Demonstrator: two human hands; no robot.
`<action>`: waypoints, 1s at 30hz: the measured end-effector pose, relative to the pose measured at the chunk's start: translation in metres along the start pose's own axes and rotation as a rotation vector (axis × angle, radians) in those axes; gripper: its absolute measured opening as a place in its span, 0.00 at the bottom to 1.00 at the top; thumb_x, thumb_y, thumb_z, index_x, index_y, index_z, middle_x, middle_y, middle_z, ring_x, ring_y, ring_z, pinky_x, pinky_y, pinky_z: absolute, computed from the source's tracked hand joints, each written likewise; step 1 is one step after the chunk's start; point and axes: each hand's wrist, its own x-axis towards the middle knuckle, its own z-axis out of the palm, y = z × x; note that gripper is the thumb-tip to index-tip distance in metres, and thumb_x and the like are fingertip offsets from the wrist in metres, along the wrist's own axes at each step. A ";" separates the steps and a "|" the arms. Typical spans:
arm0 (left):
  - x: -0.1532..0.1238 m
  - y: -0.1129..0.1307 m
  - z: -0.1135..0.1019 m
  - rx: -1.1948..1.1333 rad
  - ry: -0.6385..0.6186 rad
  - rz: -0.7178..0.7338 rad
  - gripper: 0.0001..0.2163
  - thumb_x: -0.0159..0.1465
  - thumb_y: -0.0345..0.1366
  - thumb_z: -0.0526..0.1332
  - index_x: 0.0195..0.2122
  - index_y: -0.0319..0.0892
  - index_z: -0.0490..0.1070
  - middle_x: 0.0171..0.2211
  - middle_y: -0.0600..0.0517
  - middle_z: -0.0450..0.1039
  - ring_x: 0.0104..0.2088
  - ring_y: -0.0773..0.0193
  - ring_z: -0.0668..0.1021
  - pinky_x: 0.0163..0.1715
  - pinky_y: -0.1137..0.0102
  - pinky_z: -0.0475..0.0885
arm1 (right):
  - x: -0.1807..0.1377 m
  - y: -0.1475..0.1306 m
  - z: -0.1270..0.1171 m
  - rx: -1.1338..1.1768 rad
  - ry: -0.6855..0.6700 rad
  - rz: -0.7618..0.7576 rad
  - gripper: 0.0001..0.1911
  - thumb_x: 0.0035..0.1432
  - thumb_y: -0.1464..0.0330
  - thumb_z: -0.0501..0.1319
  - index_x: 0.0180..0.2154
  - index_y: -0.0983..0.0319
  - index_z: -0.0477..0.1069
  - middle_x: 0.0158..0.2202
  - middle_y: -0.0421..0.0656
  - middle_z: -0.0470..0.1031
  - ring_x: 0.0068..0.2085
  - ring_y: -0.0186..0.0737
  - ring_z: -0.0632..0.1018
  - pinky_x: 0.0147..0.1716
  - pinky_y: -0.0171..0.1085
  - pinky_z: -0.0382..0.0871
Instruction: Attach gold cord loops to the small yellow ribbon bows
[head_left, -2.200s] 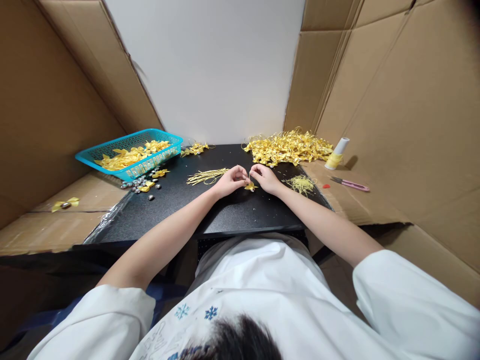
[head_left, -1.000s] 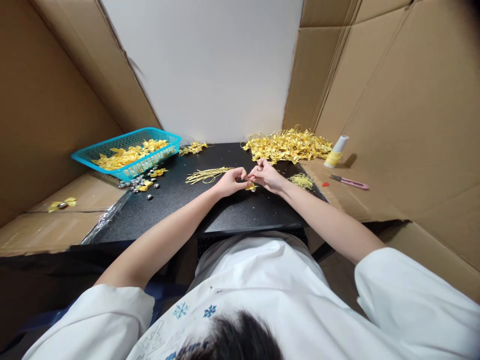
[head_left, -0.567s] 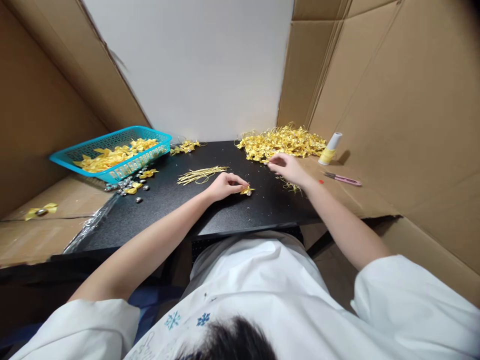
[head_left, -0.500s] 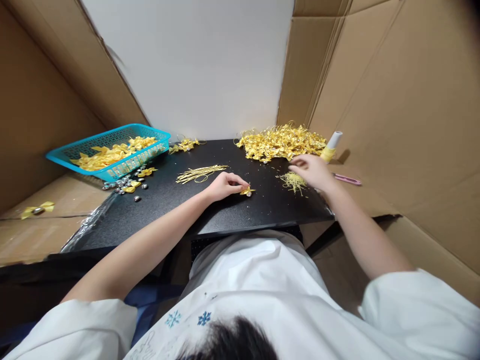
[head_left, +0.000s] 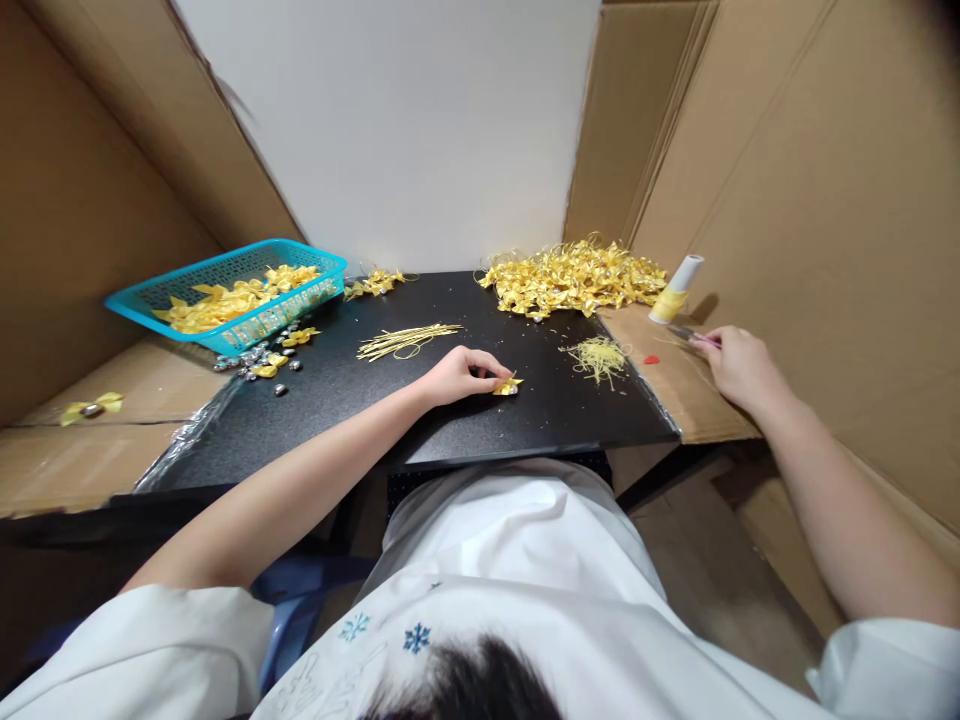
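Note:
My left hand is closed at the front middle of the black table, its fingertips pinching a small yellow ribbon bow with a silvery bead on it. Off to the right, my right hand grips pink-handled thread snips over the cardboard, the metal tip pointing left; the fingers hide part of the handle. Between the hands lies a tangle of short yellow cord ends. A bundle of gold ties rests behind my left hand.
A heap of yellow bows lies at the back right, near a white cone wound with yellow. At left stands a blue basket of yellow ribbon pieces, with silver beads before it. A red piece lies on the right cardboard.
My right hand has moved right from above the cord ends and taken hold of the pink snips lying on the cardboard. The left hand still pinches the bow at nearly the same spot.

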 end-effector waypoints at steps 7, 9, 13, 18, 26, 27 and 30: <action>0.000 0.002 -0.001 0.021 -0.026 -0.004 0.10 0.52 0.39 0.68 0.33 0.40 0.81 0.35 0.47 0.80 0.29 0.67 0.73 0.28 0.72 0.64 | -0.037 -0.114 0.002 0.293 -0.224 -0.403 0.14 0.65 0.62 0.50 0.38 0.60 0.72 0.39 0.49 0.77 0.41 0.46 0.76 0.41 0.42 0.67; 0.000 0.002 0.000 0.022 -0.027 0.004 0.10 0.53 0.39 0.68 0.34 0.40 0.81 0.35 0.48 0.80 0.29 0.67 0.73 0.28 0.72 0.64 | -0.045 -0.142 0.013 0.284 -0.326 -0.510 0.14 0.66 0.62 0.51 0.36 0.60 0.72 0.37 0.47 0.77 0.38 0.44 0.76 0.39 0.39 0.65; 0.000 0.000 0.000 0.016 -0.024 0.017 0.10 0.53 0.38 0.68 0.35 0.41 0.81 0.35 0.49 0.80 0.29 0.67 0.73 0.29 0.72 0.65 | -0.049 -0.169 0.032 0.197 -0.386 -0.548 0.12 0.67 0.63 0.53 0.37 0.61 0.71 0.37 0.47 0.77 0.36 0.42 0.75 0.34 0.37 0.61; 0.000 -0.002 0.000 0.013 -0.017 0.003 0.10 0.52 0.38 0.69 0.35 0.41 0.81 0.35 0.49 0.80 0.30 0.67 0.73 0.30 0.72 0.65 | -0.051 -0.172 0.038 0.145 -0.341 -0.548 0.13 0.67 0.62 0.52 0.37 0.61 0.71 0.36 0.47 0.76 0.34 0.41 0.75 0.32 0.37 0.58; 0.000 -0.002 0.001 0.026 -0.014 -0.017 0.11 0.52 0.38 0.68 0.35 0.40 0.81 0.34 0.49 0.80 0.27 0.68 0.71 0.28 0.72 0.64 | -0.056 -0.180 0.036 0.106 -0.366 -0.490 0.14 0.68 0.61 0.52 0.39 0.61 0.71 0.39 0.48 0.76 0.37 0.43 0.76 0.34 0.37 0.60; 0.000 -0.002 0.001 0.031 -0.014 -0.017 0.11 0.52 0.38 0.68 0.35 0.39 0.81 0.35 0.49 0.80 0.27 0.69 0.71 0.28 0.72 0.64 | -0.058 -0.182 0.034 0.086 -0.364 -0.476 0.14 0.68 0.61 0.52 0.39 0.62 0.71 0.39 0.48 0.76 0.38 0.43 0.76 0.34 0.36 0.60; 0.001 -0.002 0.001 0.049 -0.012 -0.024 0.11 0.52 0.38 0.67 0.36 0.39 0.81 0.35 0.49 0.80 0.27 0.69 0.70 0.28 0.73 0.63 | -0.064 -0.189 0.028 0.014 -0.353 -0.437 0.15 0.69 0.61 0.50 0.39 0.63 0.71 0.40 0.48 0.76 0.39 0.43 0.77 0.34 0.36 0.61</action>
